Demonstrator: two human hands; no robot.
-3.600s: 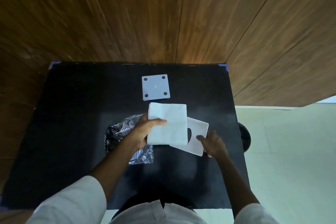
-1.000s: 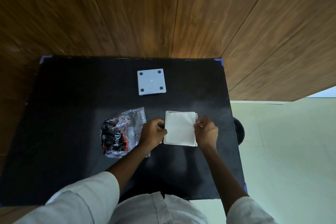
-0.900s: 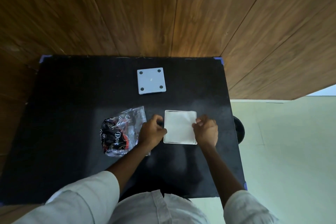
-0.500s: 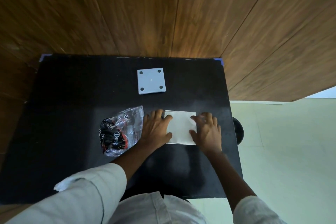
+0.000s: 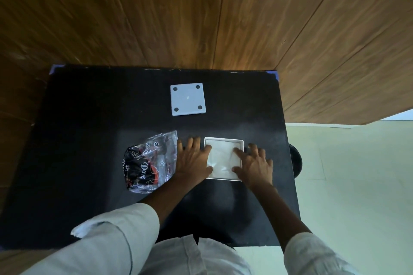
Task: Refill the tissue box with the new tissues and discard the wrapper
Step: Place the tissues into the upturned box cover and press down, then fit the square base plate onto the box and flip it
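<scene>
A white square tissue box (image 5: pixel 223 140) lies on the black table, its open side up, with a stack of white tissues (image 5: pixel 223 158) inside it. My left hand (image 5: pixel 192 161) lies flat with spread fingers on the box's left side, fingertips on the tissues. My right hand (image 5: pixel 254 165) lies flat on the right side the same way. The crumpled clear and black plastic wrapper (image 5: pixel 147 163) lies on the table just left of my left hand. The box's white square cover (image 5: pixel 187 98), with four dark dots, lies further back.
The black table (image 5: pixel 89 140) stands against a wooden wall. Its right edge is close to my right hand, and a dark round object (image 5: pixel 295 163) shows on the pale floor beyond it.
Both hands went from pinching the box's sides with curled fingers to lying flat and spread on the tissues. Earlier my left hand held the tissue stack above the box.
</scene>
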